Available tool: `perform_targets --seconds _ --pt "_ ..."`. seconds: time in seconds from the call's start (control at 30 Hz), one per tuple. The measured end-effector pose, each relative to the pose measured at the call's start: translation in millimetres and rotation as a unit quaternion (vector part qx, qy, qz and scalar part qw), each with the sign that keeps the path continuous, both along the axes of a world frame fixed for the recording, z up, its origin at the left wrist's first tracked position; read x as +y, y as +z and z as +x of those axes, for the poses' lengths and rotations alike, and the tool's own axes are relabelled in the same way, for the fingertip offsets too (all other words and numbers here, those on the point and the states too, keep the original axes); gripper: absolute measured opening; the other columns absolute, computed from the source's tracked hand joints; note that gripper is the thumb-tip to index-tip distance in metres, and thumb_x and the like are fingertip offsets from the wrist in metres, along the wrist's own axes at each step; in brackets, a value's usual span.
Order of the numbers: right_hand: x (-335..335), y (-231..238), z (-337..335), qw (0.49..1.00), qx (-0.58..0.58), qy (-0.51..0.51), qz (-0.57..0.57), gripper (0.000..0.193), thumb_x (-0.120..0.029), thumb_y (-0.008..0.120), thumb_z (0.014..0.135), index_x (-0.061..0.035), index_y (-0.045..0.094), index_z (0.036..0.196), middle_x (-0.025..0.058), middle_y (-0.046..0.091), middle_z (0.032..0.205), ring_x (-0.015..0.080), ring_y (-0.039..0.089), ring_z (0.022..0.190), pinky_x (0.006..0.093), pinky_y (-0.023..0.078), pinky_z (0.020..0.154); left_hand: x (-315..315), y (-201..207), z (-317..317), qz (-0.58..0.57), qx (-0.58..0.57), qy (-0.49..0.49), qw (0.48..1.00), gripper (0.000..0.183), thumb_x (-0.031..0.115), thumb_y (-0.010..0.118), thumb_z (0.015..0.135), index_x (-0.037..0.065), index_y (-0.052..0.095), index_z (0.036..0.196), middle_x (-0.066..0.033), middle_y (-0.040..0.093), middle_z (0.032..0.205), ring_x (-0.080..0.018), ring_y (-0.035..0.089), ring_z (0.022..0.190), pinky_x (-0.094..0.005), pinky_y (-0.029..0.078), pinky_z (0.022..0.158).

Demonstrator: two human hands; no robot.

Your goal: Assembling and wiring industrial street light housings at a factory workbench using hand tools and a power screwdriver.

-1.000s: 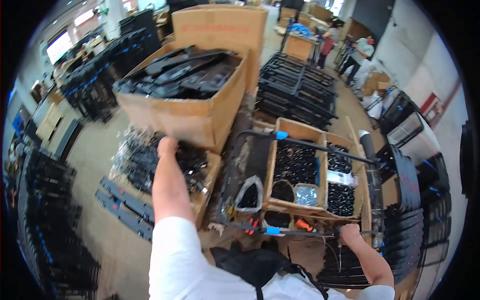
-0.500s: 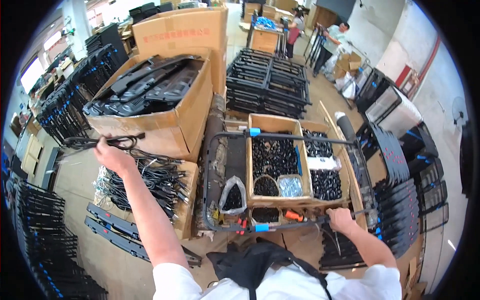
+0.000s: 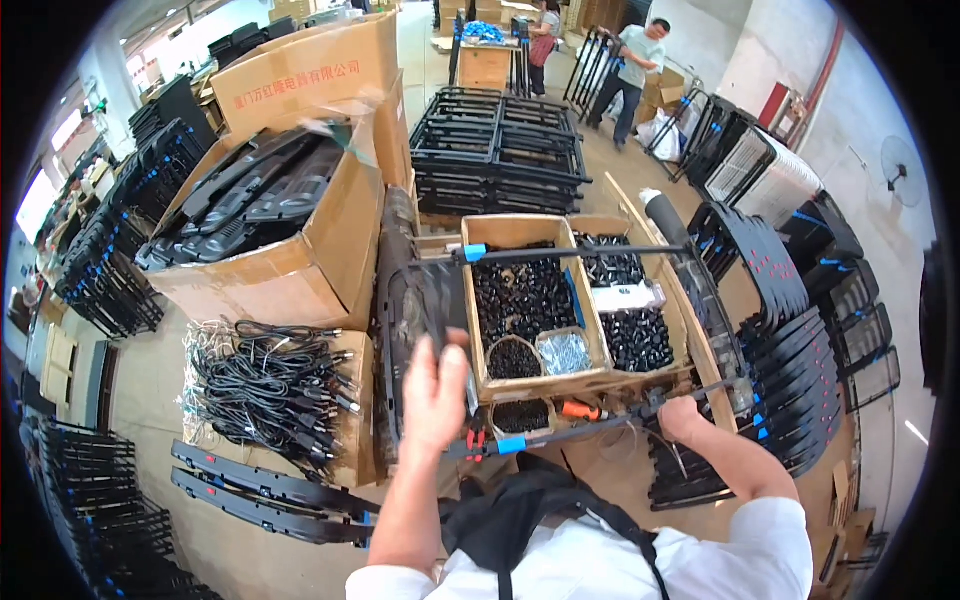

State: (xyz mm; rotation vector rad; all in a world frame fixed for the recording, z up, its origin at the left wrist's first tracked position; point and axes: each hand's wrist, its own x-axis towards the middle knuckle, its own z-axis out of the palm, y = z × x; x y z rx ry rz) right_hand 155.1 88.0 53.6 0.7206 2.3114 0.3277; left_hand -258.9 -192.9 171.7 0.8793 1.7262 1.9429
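My left hand (image 3: 435, 395) is over the left side of a black metal frame (image 3: 620, 251). Its fingers are closed on a dark, motion-blurred strip, the black cable it carried a moment ago. My right hand (image 3: 680, 418) is a fist at the right end of the frame's near rail, gripping it. Inside the frame stands a cardboard parts box (image 3: 545, 388) with small black pieces and a bag of silvery screws (image 3: 565, 353). An orange-handled tool (image 3: 580, 410) lies between the box and the near rail. A pile of black cables (image 3: 265, 385) rests at left.
A large carton (image 3: 260, 275) of black plastic panels (image 3: 260, 190) stands behind the cables. Two long black strips (image 3: 260, 485) lie at lower left. Stacked black frames (image 3: 500, 150) stand beyond the bench, and black racks (image 3: 770, 400) at right. A person (image 3: 630, 70) handles frames farther back.
My left hand has swung right, from above the cable pile to the frame's left side, with the cable. My right hand stays on the near rail. The whole view has shifted slightly.
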Motion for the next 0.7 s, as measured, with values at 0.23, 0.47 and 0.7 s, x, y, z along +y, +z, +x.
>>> perform_targets --seconds 0.23,0.47,0.7 --pt "-5.2 3.5 -17.1 0.993 0.092 -0.077 -0.009 0.02 -0.019 0.068 0.086 -0.0097 0.067 0.104 0.0149 0.078 0.092 0.0338 0.078 0.089 0.0497 0.061 0.074 12.6 -55.7 33.5 -0.058 -0.055 -0.053 0.995 0.029 0.024 0.054 0.112 0.001 0.06 0.129 0.0012 0.057 0.086 -0.0092 0.054 0.076 -0.0283 0.048 0.071" --pt "-5.1 13.0 -21.4 0.991 0.112 -0.069 0.009 0.021 -0.026 0.068 0.093 -0.0077 0.066 0.104 0.0153 0.077 0.093 0.0342 0.077 0.092 0.0481 0.061 0.079 16.2 -56.9 46.6 -0.041 -0.075 -0.106 0.991 0.035 0.025 0.05 0.115 0.0 0.06 0.137 0.0038 0.054 0.078 -0.0048 0.051 0.07 -0.0228 0.044 0.064" --pt "-16.5 -4.3 -11.8 0.951 0.272 -0.082 -0.123 0.036 -0.031 0.069 0.096 -0.0028 0.055 0.113 0.0235 0.074 0.094 0.0427 0.074 0.096 0.0515 0.058 0.083 10.4 -69.3 53.9 -0.044 -0.126 -0.148 0.98 0.033 0.026 0.047 0.117 0.0 0.062 0.13 0.0028 0.052 0.082 -0.0063 0.048 0.071 -0.0238 0.043 0.065"
